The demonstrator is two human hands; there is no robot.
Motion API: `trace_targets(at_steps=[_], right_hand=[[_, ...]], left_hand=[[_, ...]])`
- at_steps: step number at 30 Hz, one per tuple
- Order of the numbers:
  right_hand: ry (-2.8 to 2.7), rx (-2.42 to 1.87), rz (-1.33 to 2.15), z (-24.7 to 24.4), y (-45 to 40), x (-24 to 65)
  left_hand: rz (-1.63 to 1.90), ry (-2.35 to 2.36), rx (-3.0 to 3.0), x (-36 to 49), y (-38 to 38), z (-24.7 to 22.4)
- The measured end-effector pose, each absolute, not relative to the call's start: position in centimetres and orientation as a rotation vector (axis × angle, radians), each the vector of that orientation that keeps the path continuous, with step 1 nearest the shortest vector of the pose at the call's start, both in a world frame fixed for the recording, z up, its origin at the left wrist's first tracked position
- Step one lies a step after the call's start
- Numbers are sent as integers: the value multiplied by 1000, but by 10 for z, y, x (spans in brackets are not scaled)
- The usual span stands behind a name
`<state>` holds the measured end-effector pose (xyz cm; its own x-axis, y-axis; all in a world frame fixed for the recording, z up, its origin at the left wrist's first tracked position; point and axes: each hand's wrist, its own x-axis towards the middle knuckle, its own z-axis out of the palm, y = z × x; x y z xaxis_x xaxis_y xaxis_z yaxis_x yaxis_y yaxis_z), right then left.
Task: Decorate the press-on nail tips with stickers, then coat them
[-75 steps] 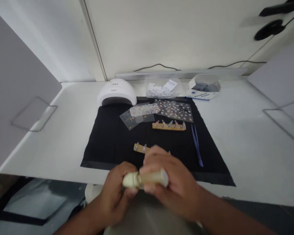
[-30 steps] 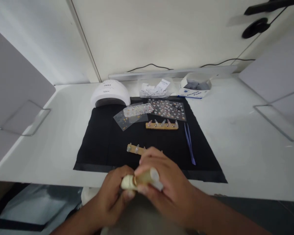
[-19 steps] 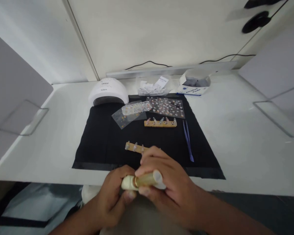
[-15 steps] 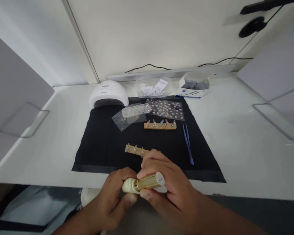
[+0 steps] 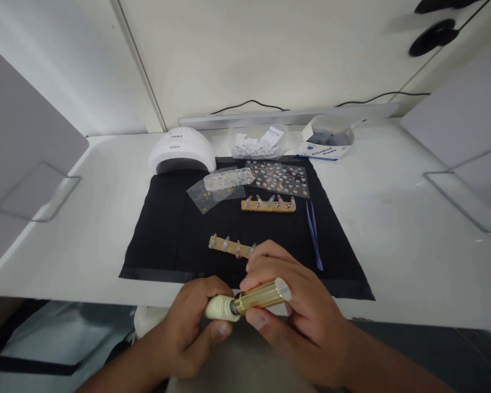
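Observation:
In my left hand [image 5: 200,322] is a cream nail polish bottle [image 5: 221,308] with a ridged surface, gripped between thumb and fingers. My right hand [image 5: 294,305] pinches the bottle's gold cap [image 5: 264,295], which is tilted up to the right; a small dark gap shows between cap and bottle neck. Just beyond my hands a wooden strip [image 5: 229,246] carries several clear nail tips, its right end hidden by my right hand. A second wooden strip [image 5: 268,206] with several pinkish and clear nail tips lies farther back on the black mat [image 5: 163,229].
At the back left stands a white nail lamp [image 5: 182,148]. Sticker sheets [image 5: 278,179] and a clear case of decorations [image 5: 229,179] lie on the mat. Blue tweezers [image 5: 314,236] rest at the right. Behind are a clear tub of packets [image 5: 262,143] and an alcohol pads box [image 5: 325,139].
My right hand has drawn the gold cap up and to the right, opening a gap at the bottle's neck. My left hand keeps hold of the bottle. The view has shifted slightly.

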<state>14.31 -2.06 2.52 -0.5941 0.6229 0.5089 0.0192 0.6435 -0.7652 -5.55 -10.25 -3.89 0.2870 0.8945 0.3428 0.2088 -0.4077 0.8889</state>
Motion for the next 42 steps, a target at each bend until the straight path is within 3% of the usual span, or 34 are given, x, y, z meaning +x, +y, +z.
trace_targets(at_steps=[23, 32, 42], right_hand=[[-1840, -660, 948, 40, 7, 166], [-2034, -904, 1184, 17, 51, 152], [-2096, -1007, 1290, 10, 59, 145]], left_hand=[[1279, 1178, 1637, -76, -113, -60], [1471, 1448, 1448, -98, -118, -71], [1411, 1551, 1400, -102, -118, -70]])
